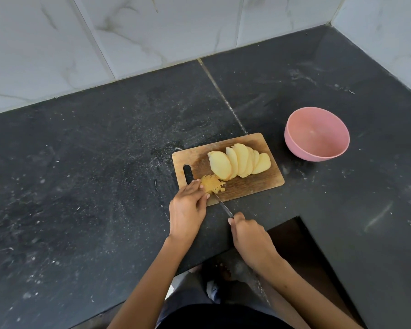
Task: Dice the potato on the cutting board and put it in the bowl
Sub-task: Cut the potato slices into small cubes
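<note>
Potato (240,163) lies on the board (268,180) in our head view, most of it as a fan of slices leaning on one another across the middle. We keep them there, we judge, so each can be drawn down in turn to the near left corner, where one slice (210,184) is being cut and its right edge is already in small cubes.

Our left hand (188,210) presses that slice flat, fingers (195,184) curled over its left side and touching it, so it cannot slide under the blade. The knife (222,204) runs from the cubes back to our right hand (249,238), whose fingers are wrapped round the handle. The blade meets the slice just beside our left fingertips.

On the worktop (81,186) the bowl (317,134) waits right of the board, near but apart, nothing in it yet.
</note>
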A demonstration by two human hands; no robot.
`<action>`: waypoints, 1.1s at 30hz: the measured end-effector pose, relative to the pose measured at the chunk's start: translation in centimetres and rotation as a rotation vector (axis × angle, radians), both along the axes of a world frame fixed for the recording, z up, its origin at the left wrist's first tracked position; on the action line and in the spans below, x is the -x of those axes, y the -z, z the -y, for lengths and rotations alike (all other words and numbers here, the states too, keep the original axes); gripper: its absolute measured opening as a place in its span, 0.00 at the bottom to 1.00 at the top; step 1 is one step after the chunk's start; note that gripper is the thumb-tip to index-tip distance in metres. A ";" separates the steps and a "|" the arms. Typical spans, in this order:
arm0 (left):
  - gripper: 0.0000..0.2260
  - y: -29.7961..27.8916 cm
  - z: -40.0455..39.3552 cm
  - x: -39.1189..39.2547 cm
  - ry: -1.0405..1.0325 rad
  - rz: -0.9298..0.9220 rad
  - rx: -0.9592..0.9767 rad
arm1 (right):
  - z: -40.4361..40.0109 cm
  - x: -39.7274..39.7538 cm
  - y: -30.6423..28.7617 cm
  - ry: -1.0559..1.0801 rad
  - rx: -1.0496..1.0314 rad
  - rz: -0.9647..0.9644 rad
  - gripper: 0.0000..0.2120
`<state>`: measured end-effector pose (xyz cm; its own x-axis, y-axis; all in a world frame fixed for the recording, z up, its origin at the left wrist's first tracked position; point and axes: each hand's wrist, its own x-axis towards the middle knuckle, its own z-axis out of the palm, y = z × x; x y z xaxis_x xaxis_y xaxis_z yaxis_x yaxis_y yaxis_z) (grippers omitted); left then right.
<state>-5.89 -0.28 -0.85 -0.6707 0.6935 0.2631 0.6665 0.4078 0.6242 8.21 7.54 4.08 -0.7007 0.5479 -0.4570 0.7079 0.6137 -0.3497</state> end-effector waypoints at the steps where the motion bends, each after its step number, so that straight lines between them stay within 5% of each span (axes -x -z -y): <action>1: 0.08 -0.1 -0.2 0.0 0.005 -0.002 0.002 | -0.1 0.0 -0.1 0.005 -0.003 -0.030 0.15; 7: 0.11 -0.1 0.4 0.3 -0.018 0.077 -0.016 | -0.4 1.4 -0.7 0.049 -0.003 -0.160 0.14; 33: 0.06 -0.4 -0.5 -0.8 -0.059 -0.083 -0.022 | -0.4 5.5 -0.5 -0.047 -0.043 0.098 0.10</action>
